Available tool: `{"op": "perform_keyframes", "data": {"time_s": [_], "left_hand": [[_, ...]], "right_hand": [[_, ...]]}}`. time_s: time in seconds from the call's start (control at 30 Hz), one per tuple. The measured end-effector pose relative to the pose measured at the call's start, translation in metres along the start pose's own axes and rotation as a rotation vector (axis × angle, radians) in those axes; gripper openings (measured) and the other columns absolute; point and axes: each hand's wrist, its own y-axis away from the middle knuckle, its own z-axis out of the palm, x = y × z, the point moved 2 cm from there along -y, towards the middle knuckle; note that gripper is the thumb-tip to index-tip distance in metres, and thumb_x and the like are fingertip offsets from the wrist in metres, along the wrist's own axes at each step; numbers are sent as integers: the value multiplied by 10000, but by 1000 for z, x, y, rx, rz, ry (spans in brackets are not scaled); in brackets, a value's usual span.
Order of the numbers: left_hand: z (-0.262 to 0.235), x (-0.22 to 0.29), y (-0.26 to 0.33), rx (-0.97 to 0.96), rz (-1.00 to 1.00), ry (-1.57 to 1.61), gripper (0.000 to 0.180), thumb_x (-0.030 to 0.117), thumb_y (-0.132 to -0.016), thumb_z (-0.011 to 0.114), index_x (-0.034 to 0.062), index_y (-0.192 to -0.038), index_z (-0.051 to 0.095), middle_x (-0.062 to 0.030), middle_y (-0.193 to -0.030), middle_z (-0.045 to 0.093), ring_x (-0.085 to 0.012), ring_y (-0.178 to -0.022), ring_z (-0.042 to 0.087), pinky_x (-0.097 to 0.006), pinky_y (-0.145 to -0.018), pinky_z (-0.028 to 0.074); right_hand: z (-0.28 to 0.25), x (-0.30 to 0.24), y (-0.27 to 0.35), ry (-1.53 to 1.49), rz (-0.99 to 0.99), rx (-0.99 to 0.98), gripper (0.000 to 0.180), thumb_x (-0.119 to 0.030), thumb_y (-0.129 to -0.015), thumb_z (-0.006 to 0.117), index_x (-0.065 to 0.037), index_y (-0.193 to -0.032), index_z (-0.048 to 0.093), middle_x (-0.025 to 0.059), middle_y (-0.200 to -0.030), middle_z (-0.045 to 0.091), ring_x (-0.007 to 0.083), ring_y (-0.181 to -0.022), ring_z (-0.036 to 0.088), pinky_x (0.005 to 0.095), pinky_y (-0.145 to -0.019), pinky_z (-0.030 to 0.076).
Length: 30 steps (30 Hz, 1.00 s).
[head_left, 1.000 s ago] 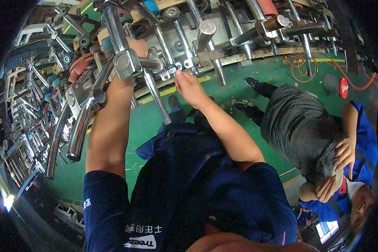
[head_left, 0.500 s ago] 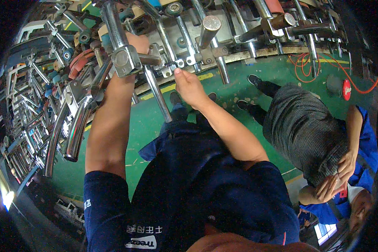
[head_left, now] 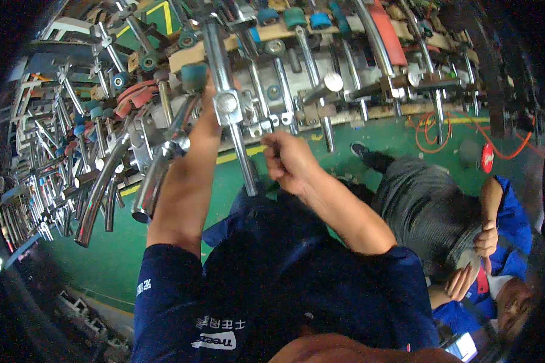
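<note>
My left arm reaches up behind a thick chrome bar with a clamp block. That bar and block hide most of my left hand, fingers included. A thinner chrome rod sticks out below the block, between my forearms. To its right, my right hand is closed, thumb and fingers curled together. Whatever it may hold is too small and blurred to make out. Just above this hand sits a small silver bracket at the lower end of another rod.
Curved chrome tubes jut out at the left, among many clamped rods. Rollers and a red padded bar are at the back. At the right stands a co-worker in a grey apron. An orange hose lies on the green floor.
My right hand has drawn down and away from the bracket, its fingers more curled. The dark bent tool seen at the bracket earlier no longer shows there. The whole view has shifted.
</note>
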Motion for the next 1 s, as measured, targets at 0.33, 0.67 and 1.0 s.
{"op": "perform_keyframes", "data": {"time_s": [0.33,0.67,1.0], "left_hand": [[20,-50,-4,110,206,-207,265,351,-1004,593,93,-940,591,-38,-678,591,-221,-633,630,-359,-550,508],[-19,46,27,43,248,-198,287,270,-919,607,23,-1039,520,-180,-843,612,-309,-722,636,-432,-594,516],[-24,-4,1,-247,134,-184,406,332,-990,579,36,-1216,417,-142,-1063,525,-256,-956,547,-368,-803,429]], "right_hand": [[-6,18,-35,-572,-24,-359,218,-301,-1024,522,-155,-871,575,-53,-623,361,93,-461,337,265,-388,300],[20,-15,-22,-686,37,-40,185,-182,-974,524,-118,-802,500,-32,-637,411,93,-472,359,231,-415,307],[6,-4,-48,-593,-51,-305,262,-158,-1024,462,-137,-768,410,-30,-626,391,91,-468,360,237,-392,293]]}}
